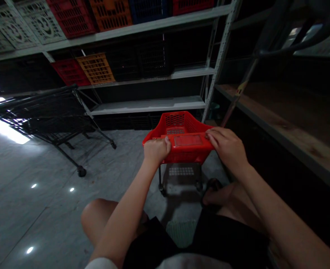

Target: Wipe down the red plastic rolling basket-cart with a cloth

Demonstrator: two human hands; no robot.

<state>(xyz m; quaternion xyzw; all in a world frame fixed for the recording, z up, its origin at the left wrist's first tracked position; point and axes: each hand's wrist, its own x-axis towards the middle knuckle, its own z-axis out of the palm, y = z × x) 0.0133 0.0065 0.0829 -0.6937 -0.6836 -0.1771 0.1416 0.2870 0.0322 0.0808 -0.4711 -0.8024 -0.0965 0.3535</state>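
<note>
A small red plastic shopping cart (179, 153) on dark wheeled legs stands on the floor right in front of my knees. My left hand (157, 149) is closed around the left end of its handle edge, thumb on top. At the right end of the same edge, my right hand (228, 147) is wrapped over the rim with bent fingers. Between the two hands lies a clear rectangular panel (188, 140) on the handle. The part of the basket that shows holds nothing I can make out.
A large dark metal cart (55, 119) on casters stands to the left. Behind the red cart is a metal shelf rack (148, 106) with red, orange (96, 68), blue and white crates. A wooden platform (288, 123) runs along the right. Beneath me is a greenish seat (182, 232).
</note>
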